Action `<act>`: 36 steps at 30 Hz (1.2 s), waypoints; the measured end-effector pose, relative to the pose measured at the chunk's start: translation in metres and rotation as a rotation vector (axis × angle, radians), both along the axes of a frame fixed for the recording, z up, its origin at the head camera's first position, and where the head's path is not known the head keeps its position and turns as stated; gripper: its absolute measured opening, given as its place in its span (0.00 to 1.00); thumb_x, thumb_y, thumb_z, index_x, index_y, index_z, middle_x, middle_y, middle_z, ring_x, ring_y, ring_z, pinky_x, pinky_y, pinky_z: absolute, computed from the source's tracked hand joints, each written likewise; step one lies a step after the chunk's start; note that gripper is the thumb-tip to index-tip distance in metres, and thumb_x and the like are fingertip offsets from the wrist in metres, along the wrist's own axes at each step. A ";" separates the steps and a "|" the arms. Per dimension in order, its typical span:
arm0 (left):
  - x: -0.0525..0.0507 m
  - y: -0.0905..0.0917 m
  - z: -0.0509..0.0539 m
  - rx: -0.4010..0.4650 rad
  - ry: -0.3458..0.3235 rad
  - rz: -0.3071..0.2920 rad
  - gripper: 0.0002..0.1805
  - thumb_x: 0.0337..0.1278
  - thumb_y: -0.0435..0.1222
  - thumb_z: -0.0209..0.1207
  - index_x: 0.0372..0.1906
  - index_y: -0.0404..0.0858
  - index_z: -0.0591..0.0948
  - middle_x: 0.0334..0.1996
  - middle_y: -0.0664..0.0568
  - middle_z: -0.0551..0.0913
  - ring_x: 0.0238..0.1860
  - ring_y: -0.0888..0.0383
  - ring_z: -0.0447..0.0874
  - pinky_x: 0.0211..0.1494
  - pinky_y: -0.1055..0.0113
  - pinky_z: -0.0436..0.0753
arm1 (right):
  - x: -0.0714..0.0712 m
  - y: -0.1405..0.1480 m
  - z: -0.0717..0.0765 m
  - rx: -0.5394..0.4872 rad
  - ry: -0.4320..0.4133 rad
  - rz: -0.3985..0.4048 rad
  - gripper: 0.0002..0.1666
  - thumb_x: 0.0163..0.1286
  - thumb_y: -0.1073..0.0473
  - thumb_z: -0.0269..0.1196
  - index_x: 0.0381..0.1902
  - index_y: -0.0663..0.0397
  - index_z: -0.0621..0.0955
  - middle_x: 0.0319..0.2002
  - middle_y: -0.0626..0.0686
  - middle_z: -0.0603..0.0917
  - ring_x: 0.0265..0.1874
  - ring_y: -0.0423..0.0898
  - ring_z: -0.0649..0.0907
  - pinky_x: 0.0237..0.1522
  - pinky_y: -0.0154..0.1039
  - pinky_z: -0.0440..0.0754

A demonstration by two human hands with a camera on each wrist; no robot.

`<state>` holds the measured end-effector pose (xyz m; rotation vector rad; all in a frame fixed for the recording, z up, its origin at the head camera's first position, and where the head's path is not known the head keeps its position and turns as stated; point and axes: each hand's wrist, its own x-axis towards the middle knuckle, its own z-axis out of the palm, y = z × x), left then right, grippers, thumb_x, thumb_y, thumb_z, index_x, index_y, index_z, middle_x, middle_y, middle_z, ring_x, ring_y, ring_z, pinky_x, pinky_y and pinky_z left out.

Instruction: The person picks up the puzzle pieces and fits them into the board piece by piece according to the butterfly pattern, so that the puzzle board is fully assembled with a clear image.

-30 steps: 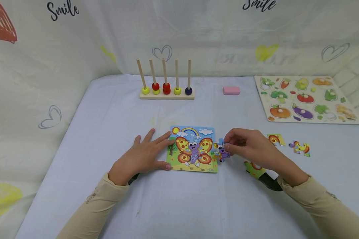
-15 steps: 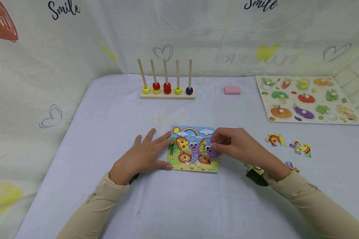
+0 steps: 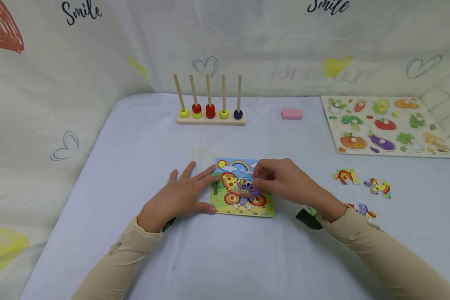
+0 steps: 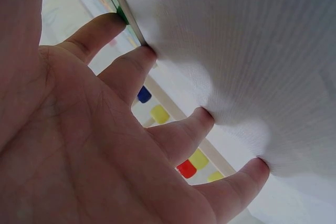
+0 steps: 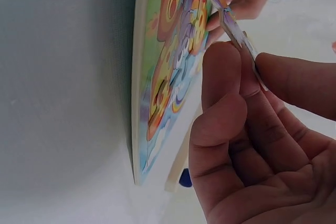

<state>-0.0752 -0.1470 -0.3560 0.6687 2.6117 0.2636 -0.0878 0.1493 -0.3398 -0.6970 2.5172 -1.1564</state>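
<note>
A square butterfly puzzle board lies flat on the white-covered table. My left hand rests with spread, straight fingers at the board's left edge; in the left wrist view some fingertips touch that edge and others press the cloth. Above the board's middle, my right hand pinches a purple and yellow puzzle piece between thumb and fingers. In the right wrist view this puzzle piece is tilted and held apart from the board. The hand hides the board's upper right part.
Loose puzzle pieces lie right of the board, some partly covered by the right forearm. Behind stand a peg bead counter and a pink block. A vegetable peg puzzle lies at the back right.
My right hand has carried the pinched puzzle piece leftward, from beside the board's right edge to above its middle. The left hand stays in place. More loose pieces show beside the right forearm.
</note>
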 end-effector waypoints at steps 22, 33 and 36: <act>0.001 -0.002 0.000 0.020 0.009 -0.013 0.50 0.60 0.61 0.72 0.84 0.55 0.65 0.87 0.58 0.49 0.85 0.31 0.39 0.75 0.22 0.52 | -0.015 -0.022 -0.009 0.105 -0.010 -0.050 0.03 0.73 0.63 0.69 0.38 0.57 0.85 0.30 0.47 0.87 0.31 0.45 0.82 0.34 0.42 0.82; 0.001 -0.002 0.000 0.012 0.002 -0.005 0.50 0.60 0.62 0.72 0.84 0.56 0.65 0.88 0.59 0.48 0.85 0.32 0.38 0.75 0.22 0.50 | -0.020 -0.032 -0.009 0.177 -0.009 -0.069 0.04 0.72 0.64 0.69 0.35 0.57 0.85 0.28 0.49 0.86 0.29 0.46 0.81 0.32 0.40 0.80; 0.000 -0.001 0.000 0.010 0.000 -0.004 0.50 0.60 0.62 0.72 0.85 0.56 0.65 0.88 0.59 0.48 0.85 0.32 0.38 0.75 0.22 0.50 | -0.022 -0.034 -0.011 0.200 -0.027 -0.077 0.05 0.73 0.63 0.69 0.35 0.58 0.85 0.28 0.49 0.86 0.28 0.46 0.80 0.32 0.40 0.79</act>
